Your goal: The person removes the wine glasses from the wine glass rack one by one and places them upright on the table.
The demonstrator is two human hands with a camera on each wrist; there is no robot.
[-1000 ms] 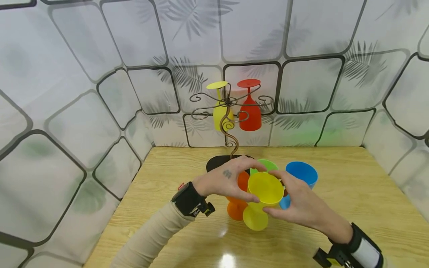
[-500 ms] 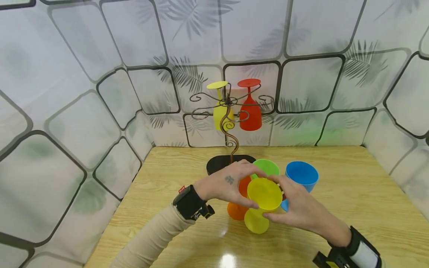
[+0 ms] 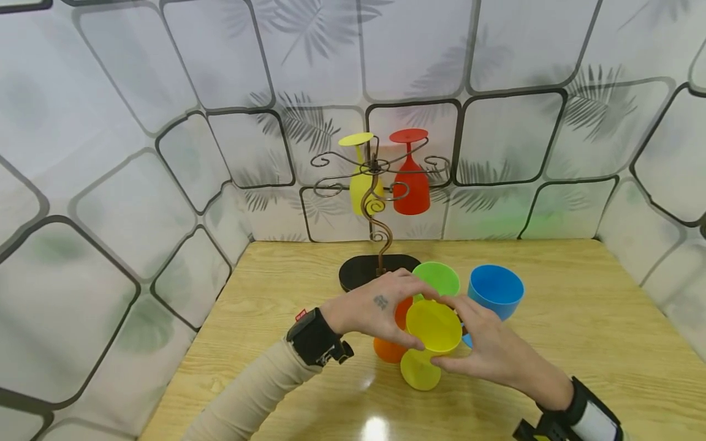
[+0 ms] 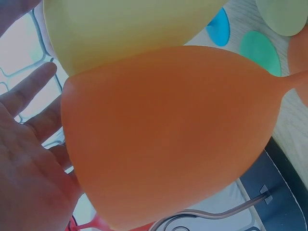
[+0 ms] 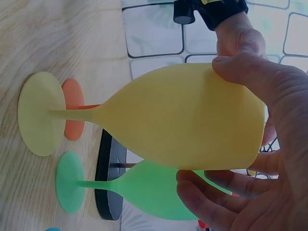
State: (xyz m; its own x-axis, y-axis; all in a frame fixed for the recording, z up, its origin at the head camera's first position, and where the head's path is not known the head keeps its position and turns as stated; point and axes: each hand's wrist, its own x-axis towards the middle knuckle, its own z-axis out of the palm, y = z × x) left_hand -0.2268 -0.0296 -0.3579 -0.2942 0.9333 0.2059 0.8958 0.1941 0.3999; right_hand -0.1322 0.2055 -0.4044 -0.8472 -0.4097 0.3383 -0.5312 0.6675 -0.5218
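Note:
Both hands hold a yellow goblet by its bowl, upright just above or on the wooden table. My left hand grips the bowl's left side and my right hand grips its right side. In the right wrist view the yellow goblet sits between my right hand's thumb and fingers. The left wrist view shows my left hand's palm beside an orange goblet, with the yellow goblet above it. Whether the yellow foot touches the table is unclear.
An orange goblet, a green goblet and a blue goblet stand close behind the held one. A metal scroll rack on a black base holds a yellow goblet and a red goblet upside down. Patterned walls enclose the table.
Both hands have carried the yellow goblet slightly down and toward me. The other goblets and the rack have not moved.

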